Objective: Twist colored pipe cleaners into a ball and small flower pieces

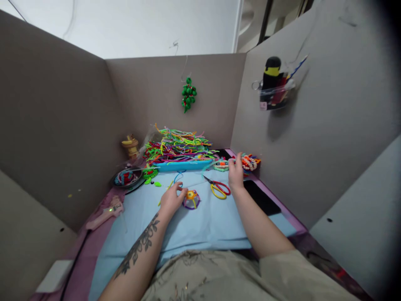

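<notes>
My left hand [171, 200] is closed, thumb and fingers pinching the edge of a small open frame of bent pipe cleaners [191, 200], orange and yellow on top with a purple rim. The frame rests on or just over the light blue cloth [206, 225]. Further right, my right hand [236, 175] is raised with thumb and forefinger apart, and nothing shows between them. It is beside a bundle of orange and cream pipe-cleaner crafts [249, 162] and a paler coiled piece [221, 165]. Between my hands lie scissors [220, 190] with red and yellow handles.
A heap of coloured pipe cleaners [181, 144] fills a blue tray [184, 166] at the back. At left are a dark bowl [138, 177] of red and blue coils and a pink glue gun [106, 215]. A black phone-like slab [261, 198] lies right. Grey partitions [213, 83] surround the table.
</notes>
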`<state>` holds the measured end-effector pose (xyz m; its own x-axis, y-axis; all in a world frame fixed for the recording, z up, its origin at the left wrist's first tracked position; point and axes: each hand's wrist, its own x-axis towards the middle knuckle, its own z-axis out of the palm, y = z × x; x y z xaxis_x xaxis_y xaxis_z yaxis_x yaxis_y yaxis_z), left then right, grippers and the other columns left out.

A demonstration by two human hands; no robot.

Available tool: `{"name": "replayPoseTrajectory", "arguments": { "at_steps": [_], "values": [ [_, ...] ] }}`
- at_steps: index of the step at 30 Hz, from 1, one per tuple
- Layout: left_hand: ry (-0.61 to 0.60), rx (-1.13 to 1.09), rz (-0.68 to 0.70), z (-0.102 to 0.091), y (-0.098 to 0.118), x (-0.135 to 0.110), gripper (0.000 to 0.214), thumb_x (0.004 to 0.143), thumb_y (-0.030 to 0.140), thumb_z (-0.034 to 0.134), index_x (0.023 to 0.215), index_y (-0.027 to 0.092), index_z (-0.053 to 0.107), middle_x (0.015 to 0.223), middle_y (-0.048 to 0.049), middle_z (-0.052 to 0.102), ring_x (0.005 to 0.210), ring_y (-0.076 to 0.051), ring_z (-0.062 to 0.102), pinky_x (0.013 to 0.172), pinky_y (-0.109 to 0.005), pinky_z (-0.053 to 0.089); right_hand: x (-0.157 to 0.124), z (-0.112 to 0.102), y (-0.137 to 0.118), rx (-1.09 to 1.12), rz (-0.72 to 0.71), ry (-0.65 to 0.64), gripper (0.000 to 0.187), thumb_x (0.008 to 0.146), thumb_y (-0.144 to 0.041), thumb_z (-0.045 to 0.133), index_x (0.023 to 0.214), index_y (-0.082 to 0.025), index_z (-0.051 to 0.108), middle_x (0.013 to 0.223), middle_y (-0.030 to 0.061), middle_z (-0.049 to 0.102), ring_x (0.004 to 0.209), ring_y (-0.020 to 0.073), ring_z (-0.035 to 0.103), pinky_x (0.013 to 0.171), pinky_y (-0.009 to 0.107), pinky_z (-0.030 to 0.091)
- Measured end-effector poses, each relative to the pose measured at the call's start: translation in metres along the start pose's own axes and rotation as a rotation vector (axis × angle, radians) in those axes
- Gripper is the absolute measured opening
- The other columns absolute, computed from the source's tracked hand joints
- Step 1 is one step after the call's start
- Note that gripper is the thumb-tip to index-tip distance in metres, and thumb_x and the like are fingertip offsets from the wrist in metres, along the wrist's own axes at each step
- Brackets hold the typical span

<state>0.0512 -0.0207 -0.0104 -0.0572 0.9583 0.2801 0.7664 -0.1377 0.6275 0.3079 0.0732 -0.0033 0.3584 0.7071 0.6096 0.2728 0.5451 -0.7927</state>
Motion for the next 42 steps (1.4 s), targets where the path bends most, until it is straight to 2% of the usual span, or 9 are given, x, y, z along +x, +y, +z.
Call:
{"name": "replayPoseTrajectory", "arguments": {
  "at_steps": [2, 4, 9, 12, 20, 28, 32, 36, 42],
  "values": [
    [-0.008, 0.035, 0.020, 0.001, -0.001, 0.000, 0.037, 0.076, 0.047, 0.047, 0.101, 0.023, 0.059, 0.084, -0.0036, 0.066, 0.070, -0.018, 0.058, 0.060, -0.026, 0.036, -0.005, -0.005, -0.014, -0.291, -0.207, 0.137, 0.060, 0.082, -0.033, 0.040, 0.135, -0.014, 0.020, 0.144, 0.0127, 0.014, 0.133, 0.0270, 0.010, 0.103, 0.051, 0.018],
    [-0.038, 0.055, 0.033, 0.002, -0.001, -0.001, 0.036, 0.076, 0.047, 0.046, 0.098, 0.022, 0.060, 0.077, -0.0032, 0.066, 0.068, -0.018, 0.058, 0.060, -0.026, 0.036, -0.014, -0.006, -0.026, -0.430, -0.426, 0.095, 0.057, 0.079, -0.031, 0.047, 0.131, -0.013, 0.032, 0.142, 0.0139, 0.020, 0.133, 0.0301, 0.006, 0.103, 0.053, 0.013],
    [-0.076, -0.023, 0.041, 0.006, -0.002, -0.002, 0.038, 0.074, 0.049, 0.049, 0.099, 0.022, 0.060, 0.076, -0.0032, 0.066, 0.059, -0.015, 0.056, 0.055, -0.024, 0.036, -0.044, 0.021, -0.034, -0.384, -0.752, -0.572, 0.023, 0.080, -0.018, 0.046, 0.097, -0.021, 0.061, 0.097, 0.0065, 0.064, 0.098, 0.0193, 0.054, 0.098, 0.044, 0.029],
    [-0.118, -0.096, 0.074, 0.008, -0.005, -0.002, 0.042, 0.073, 0.050, 0.049, 0.101, 0.021, 0.059, 0.080, -0.0035, 0.066, 0.056, -0.014, 0.056, 0.054, -0.024, 0.037, -0.060, 0.043, -0.031, -0.335, -0.669, -0.820, 0.019, 0.081, -0.016, 0.045, 0.087, -0.018, 0.063, 0.085, 0.0062, 0.064, 0.081, 0.0153, 0.057, 0.079, 0.032, 0.043],
    [-0.169, -0.152, 0.094, 0.007, -0.003, -0.002, 0.044, 0.071, 0.054, 0.050, 0.098, 0.021, 0.061, 0.082, -0.0041, 0.067, 0.061, -0.016, 0.058, 0.055, -0.024, 0.038, -0.064, 0.039, -0.041, -0.150, -0.407, -0.790, 0.017, 0.078, -0.017, 0.047, 0.077, -0.017, 0.064, 0.077, 0.0048, 0.063, 0.077, 0.0150, 0.055, 0.074, 0.029, 0.043],
    [-0.175, -0.204, 0.060, 0.011, -0.007, 0.001, 0.047, 0.069, 0.054, 0.052, 0.095, 0.017, 0.062, 0.060, -0.0009, 0.060, 0.053, -0.015, 0.054, 0.049, -0.023, 0.034, -0.052, 0.021, -0.044, -0.213, -0.178, -1.400, 0.022, 0.065, -0.021, 0.061, 0.086, -0.018, 0.067, 0.052, -0.0057, 0.051, 0.046, 0.0061, 0.043, 0.045, 0.016, 0.030],
    [-0.199, -0.269, 0.075, 0.013, -0.008, 0.002, 0.046, 0.070, 0.051, 0.051, 0.097, 0.015, 0.061, 0.059, -0.0005, 0.059, 0.051, -0.014, 0.053, 0.048, -0.024, 0.035, -0.055, 0.026, -0.037, -0.271, -0.180, -1.457, 0.017, 0.062, -0.019, 0.064, 0.078, -0.019, 0.068, 0.057, -0.0058, 0.054, 0.051, 0.0067, 0.046, 0.047, 0.016, 0.030],
    [-0.199, -0.331, 0.061, 0.012, -0.008, 0.004, 0.044, 0.070, 0.050, 0.052, 0.095, 0.015, 0.061, 0.057, 0.0001, 0.057, 0.051, -0.014, 0.052, 0.048, -0.023, 0.036, -0.052, 0.027, -0.034, -0.066, -0.053, -1.479, 0.013, 0.067, -0.025, 0.061, 0.075, -0.017, 0.066, 0.064, -0.0033, 0.060, 0.058, 0.0089, 0.051, 0.055, 0.018, 0.037],
    [-0.161, -0.532, -0.062, 0.013, -0.012, 0.010, 0.045, 0.069, 0.049, 0.054, 0.095, 0.012, 0.058, 0.065, -0.0026, 0.061, 0.056, -0.014, 0.055, 0.053, -0.024, 0.041, -0.050, 0.030, -0.033, 0.421, 0.312, -0.976, 0.021, 0.064, -0.033, 0.066, 0.075, -0.016, 0.060, 0.066, -0.0012, 0.058, 0.060, 0.0105, 0.052, 0.060, 0.023, 0.042]
  ]
}}
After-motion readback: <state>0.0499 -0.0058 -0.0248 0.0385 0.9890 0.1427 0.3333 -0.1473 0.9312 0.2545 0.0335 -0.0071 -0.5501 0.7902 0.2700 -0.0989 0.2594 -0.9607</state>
